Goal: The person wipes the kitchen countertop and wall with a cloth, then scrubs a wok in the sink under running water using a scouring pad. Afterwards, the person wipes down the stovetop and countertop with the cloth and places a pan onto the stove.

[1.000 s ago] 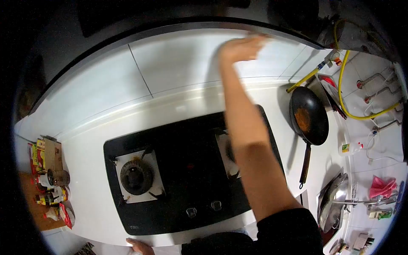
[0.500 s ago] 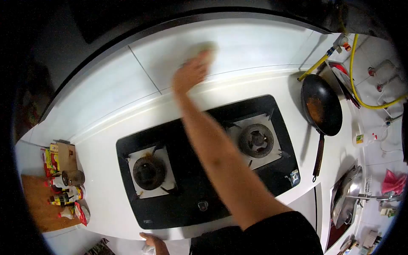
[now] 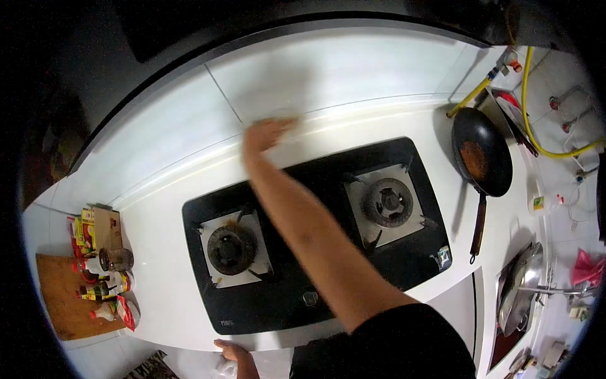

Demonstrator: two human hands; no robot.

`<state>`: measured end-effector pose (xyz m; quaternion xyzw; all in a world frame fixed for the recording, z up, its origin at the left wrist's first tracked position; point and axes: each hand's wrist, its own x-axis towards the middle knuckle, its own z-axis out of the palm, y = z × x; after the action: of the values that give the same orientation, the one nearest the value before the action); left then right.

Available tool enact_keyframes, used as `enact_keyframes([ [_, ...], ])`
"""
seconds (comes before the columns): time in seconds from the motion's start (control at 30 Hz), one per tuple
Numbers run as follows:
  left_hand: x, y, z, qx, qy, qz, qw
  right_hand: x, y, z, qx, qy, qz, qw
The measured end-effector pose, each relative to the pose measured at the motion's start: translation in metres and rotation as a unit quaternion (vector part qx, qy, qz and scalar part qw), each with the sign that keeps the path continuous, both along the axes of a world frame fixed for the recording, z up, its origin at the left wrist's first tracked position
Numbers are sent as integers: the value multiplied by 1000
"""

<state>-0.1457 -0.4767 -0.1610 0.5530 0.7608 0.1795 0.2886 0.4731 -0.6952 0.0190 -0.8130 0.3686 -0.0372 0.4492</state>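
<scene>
My right hand (image 3: 268,134) reaches across the stove to where the white tiled wall (image 3: 252,82) meets the counter. It is blurred, with its fingers pressing a pale yellowish cloth (image 3: 289,120) that is mostly hidden and smeared by motion. Below my forearm lies a black two-burner gas stove (image 3: 287,249), with a left burner (image 3: 231,251) and a right burner (image 3: 388,202). At the counter's front edge rests my left hand (image 3: 235,354), fingers stretched out and touching the edge. Something whitish shows just under it; what it is I cannot make out.
A black wok (image 3: 483,151) with a brown patch inside stands right of the stove. Behind it runs a yellow hose (image 3: 525,95). Farther right is a sink with a metal lid (image 3: 522,297). Sauce bottles (image 3: 95,290) and a jar (image 3: 117,259) line the left side. A dark hood hangs above.
My right hand has moved down and slightly left, from the tiles to the foot of the wall. The view has shifted a little; my left hand stays at the counter edge.
</scene>
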Motion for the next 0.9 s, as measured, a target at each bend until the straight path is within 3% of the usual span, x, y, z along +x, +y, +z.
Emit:
enact_keyframes([
  [0.07,23,-22,31,-33,8,-6,999,-16,47,2,183,-61,-51,980],
  [0.2,32,-39,60,-35,64,-14,997,7,20,3,157,-38,-110,981],
  [0.33,19,-23,33,-23,88,-5,996,33,-127,11,171,-111,-242,949],
  [0.4,14,-21,31,-35,74,-4,997,55,-215,-10,54,-123,-257,957],
  [0.43,29,-38,58,-46,63,-36,996,67,-257,-25,-14,-139,-254,957],
  [0.53,32,-43,54,-10,10,1,1000,94,-397,-64,257,-271,-101,922],
  [0.6,32,-36,52,-40,11,17,999,74,-423,-33,334,-254,-60,906],
  [0.63,40,-45,70,-69,18,-11,997,81,-420,-38,370,-304,-116,870],
  [0.67,26,-28,54,-91,1,3,996,93,-417,-57,140,-162,-32,976],
  [0.73,18,-25,47,-132,-175,-48,974,80,-357,-44,72,-190,-207,957],
  [0.77,17,-26,50,-185,-271,-75,942,62,-308,-24,27,-129,-224,966],
  [0.8,14,-13,36,-155,-272,-36,949,58,-279,-29,72,-81,-168,980],
  [0.83,9,-10,20,-127,-269,1,955,47,-243,-36,-119,15,-55,991],
  [0.87,15,-35,31,-149,-324,61,932,39,-218,-35,-305,109,60,944],
  [0.9,44,-73,80,-167,-376,123,903,39,-213,-23,-205,131,123,962],
])
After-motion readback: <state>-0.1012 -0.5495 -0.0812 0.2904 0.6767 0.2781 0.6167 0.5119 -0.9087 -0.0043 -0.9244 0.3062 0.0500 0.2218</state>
